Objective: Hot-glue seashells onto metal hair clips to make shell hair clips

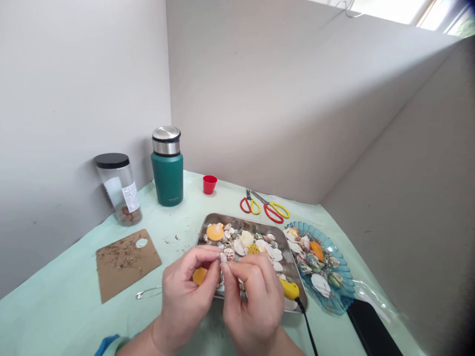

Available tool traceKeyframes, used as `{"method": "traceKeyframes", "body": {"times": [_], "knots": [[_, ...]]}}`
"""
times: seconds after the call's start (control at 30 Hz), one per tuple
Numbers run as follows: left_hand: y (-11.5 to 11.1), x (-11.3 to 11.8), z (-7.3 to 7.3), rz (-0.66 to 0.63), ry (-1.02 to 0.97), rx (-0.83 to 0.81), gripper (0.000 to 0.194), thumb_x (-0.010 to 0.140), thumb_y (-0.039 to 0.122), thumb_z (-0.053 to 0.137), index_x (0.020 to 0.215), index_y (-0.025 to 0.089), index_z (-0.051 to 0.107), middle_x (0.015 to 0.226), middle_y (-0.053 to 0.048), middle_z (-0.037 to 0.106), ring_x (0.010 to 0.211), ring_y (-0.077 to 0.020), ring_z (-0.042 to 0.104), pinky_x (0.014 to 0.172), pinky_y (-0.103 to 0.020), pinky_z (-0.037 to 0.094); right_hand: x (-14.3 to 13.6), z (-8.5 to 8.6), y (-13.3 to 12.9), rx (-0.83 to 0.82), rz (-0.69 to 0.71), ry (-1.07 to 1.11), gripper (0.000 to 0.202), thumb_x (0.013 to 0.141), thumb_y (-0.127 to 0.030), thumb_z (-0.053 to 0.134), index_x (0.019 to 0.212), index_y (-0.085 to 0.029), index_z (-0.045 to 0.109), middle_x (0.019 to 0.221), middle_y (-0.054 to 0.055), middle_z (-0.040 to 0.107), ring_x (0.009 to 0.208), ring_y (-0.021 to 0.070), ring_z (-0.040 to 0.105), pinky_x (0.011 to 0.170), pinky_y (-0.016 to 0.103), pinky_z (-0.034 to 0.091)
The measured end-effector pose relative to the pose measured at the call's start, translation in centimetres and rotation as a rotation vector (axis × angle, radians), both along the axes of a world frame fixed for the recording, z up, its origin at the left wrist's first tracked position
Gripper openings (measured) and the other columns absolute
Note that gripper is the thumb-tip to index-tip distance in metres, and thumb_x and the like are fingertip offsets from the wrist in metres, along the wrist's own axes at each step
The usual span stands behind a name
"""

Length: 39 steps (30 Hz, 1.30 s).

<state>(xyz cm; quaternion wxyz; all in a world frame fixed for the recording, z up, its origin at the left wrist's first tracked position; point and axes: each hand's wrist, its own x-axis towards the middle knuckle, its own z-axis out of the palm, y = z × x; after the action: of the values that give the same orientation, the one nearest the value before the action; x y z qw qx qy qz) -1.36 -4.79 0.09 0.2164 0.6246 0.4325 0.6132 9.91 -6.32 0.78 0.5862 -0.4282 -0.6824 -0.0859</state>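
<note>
My left hand [191, 282] and my right hand [254, 294] meet over the near part of a metal tray [265, 226]. Their thumbs and fingers pinch together around a small whitish seashell [223, 257], which shows only in part between the fingertips. Many seashells lie in the tray, among them an orange scallop shell [215, 232] and pale ones [244, 242]. Right of my right hand, a yellow tool [291, 290] with a black cord rests at the tray's edge; my hand hides its other end.
A blue glass dish [347, 269] of shells stands right, beside a black flat object [371, 326]. Behind the tray are two pairs of scissors [274, 213] and a red cup [210, 184]. At left stand a green flask [167, 178], a jar [120, 190] and a brown board [126, 272].
</note>
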Motion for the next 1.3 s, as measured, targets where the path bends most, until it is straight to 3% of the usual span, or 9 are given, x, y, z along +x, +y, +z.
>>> {"method": "traceKeyframes", "body": {"times": [0.37,0.7,0.97,1.07,1.17,1.3], "knots": [[0.3,-0.2,-0.2,0.014,0.052,0.087,0.012,0.077,0.009,0.057,0.078,0.021,0.059,0.081,0.000,0.071,0.077,-0.0123,0.067,0.070,-0.020,0.055,0.1,0.2,0.0,0.004,-0.012,-0.025,0.011,0.077,-0.008,0.061,0.079,-0.018,0.057,0.068,0.004,0.055,0.064,0.0168,0.051,0.056,0.030,0.041],[0.3,-0.2,-0.1,-0.017,-0.016,0.044,0.009,0.077,0.011,0.058,0.077,0.020,0.060,0.080,-0.001,0.071,0.076,-0.0145,0.067,0.069,-0.023,0.055,1.0,0.6,-0.2,0.016,0.034,-0.065,0.021,0.077,-0.008,0.058,0.097,-0.015,0.058,0.083,0.008,0.054,0.073,0.0179,0.053,0.062,0.033,0.046],[0.2,-0.1,0.3,-0.058,-0.116,-0.133,0.004,0.075,0.016,0.061,0.074,0.020,0.061,0.081,-0.003,0.071,0.079,-0.0172,0.066,0.071,-0.026,0.054,0.8,1.4,-0.3,-0.061,0.052,-0.155,0.021,0.077,-0.008,0.056,0.095,-0.014,0.064,0.079,0.008,0.050,0.069,0.0176,0.051,0.057,0.031,0.044],[0.4,0.0,0.8,-0.143,-0.235,-0.293,0.003,0.074,0.021,0.063,0.073,0.019,0.061,0.078,-0.002,0.069,0.063,-0.0139,0.063,0.057,-0.024,0.052,1.6,2.3,-0.3,-0.119,0.106,-0.110,0.023,0.080,-0.008,0.053,0.099,-0.016,0.062,0.084,0.007,0.051,0.073,0.0167,0.053,0.061,0.030,0.046],[0.9,-0.2,1.1,-0.240,-0.374,-0.509,0.010,0.074,0.026,0.065,0.074,0.017,0.060,0.061,0.002,0.064,0.047,-0.0088,0.054,0.049,-0.021,0.046,3.1,3.3,0.2,-0.222,0.127,-0.023,0.019,0.084,-0.009,0.049,0.097,-0.017,0.060,0.089,0.007,0.054,0.078,0.0151,0.054,0.064,0.027,0.046],[1.7,-0.4,0.8,-0.380,-0.526,-0.633,0.019,0.075,0.032,0.067,0.075,0.016,0.057,0.044,0.006,0.055,0.044,-0.0070,0.049,0.052,-0.019,0.041,4.7,3.6,1.2,-0.511,0.192,0.009,0.011,0.086,-0.014,0.051,0.088,-0.019,0.060,0.084,0.002,0.057,0.067,0.0112,0.053,0.057,0.023,0.043]]}}
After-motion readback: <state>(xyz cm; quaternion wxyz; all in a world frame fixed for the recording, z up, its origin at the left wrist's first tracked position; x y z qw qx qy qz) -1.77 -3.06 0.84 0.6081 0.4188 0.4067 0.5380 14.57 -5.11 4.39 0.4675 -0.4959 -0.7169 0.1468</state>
